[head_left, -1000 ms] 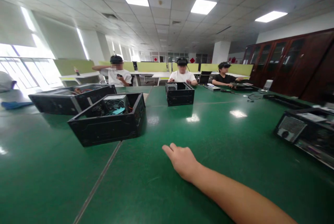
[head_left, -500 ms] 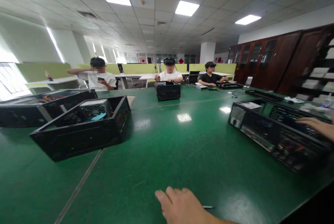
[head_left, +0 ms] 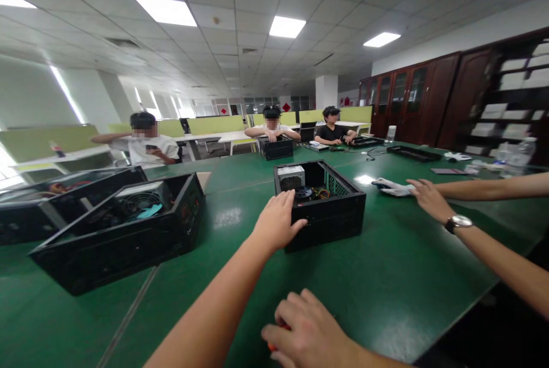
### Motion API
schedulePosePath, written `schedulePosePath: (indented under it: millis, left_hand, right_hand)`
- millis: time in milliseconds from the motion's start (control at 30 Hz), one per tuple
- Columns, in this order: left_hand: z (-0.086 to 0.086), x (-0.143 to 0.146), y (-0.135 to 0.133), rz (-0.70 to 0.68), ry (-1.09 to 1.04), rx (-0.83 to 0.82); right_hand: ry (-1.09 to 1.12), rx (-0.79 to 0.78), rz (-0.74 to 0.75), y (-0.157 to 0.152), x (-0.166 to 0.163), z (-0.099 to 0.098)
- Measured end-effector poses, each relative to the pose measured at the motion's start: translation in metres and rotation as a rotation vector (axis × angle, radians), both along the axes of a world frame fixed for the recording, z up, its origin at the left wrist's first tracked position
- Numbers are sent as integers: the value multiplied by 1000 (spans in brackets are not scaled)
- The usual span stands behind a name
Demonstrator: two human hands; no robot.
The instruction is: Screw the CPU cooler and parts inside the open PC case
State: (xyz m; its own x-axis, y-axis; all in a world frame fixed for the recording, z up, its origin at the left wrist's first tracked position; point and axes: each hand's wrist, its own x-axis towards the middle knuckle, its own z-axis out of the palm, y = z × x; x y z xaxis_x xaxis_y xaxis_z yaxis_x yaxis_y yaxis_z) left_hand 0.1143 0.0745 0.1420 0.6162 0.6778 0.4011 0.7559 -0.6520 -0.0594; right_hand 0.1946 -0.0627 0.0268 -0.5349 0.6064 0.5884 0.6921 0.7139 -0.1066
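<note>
A: What is the left hand (head_left: 278,223) on?

B: A small black PC case (head_left: 319,205) with no lid, on the green table (head_left: 386,293). The fingers curl over its near left corner and the palm lies against the wall: a loose grip on the rim.

A: What does the case look like?

B: A boxy black shell with a perforated right wall. Inside, just past the fingertips, sits a grey power supply (head_left: 290,177). Right of that are a round fan (head_left: 305,191) and a tangle of coloured wires (head_left: 322,192). No label on it can be read.

A: And the right hand (head_left: 306,333)?

B: Nearer the camera than the left, low on the table, closed around a red-handled tool (head_left: 273,346). Only a sliver of red shows under the fingers.

A: Anything else close by?

B: To the left of the left hand lie 2 more open cases; the nearer one (head_left: 115,236) holds a fan unit (head_left: 139,199). To the right, another person's hand (head_left: 426,196) with a wristwatch (head_left: 458,222) rests beside a white cloth (head_left: 392,186). 3 people sit at the far end.
</note>
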Motion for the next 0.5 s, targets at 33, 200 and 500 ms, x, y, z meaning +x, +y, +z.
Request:
schedulePosePath:
  millis: [33,200,500]
  left_hand:
    - [-2,4,10,10,39,-13]
    - [-1,12,-6,60,60,-5]
    - [18,-53,-138,6,283,-92]
  right_hand:
    - [4,-12,0,-2,5,10]
    - [418,-36,-17,-29,56,91]
    - [644,-85,-159,9,128,179]
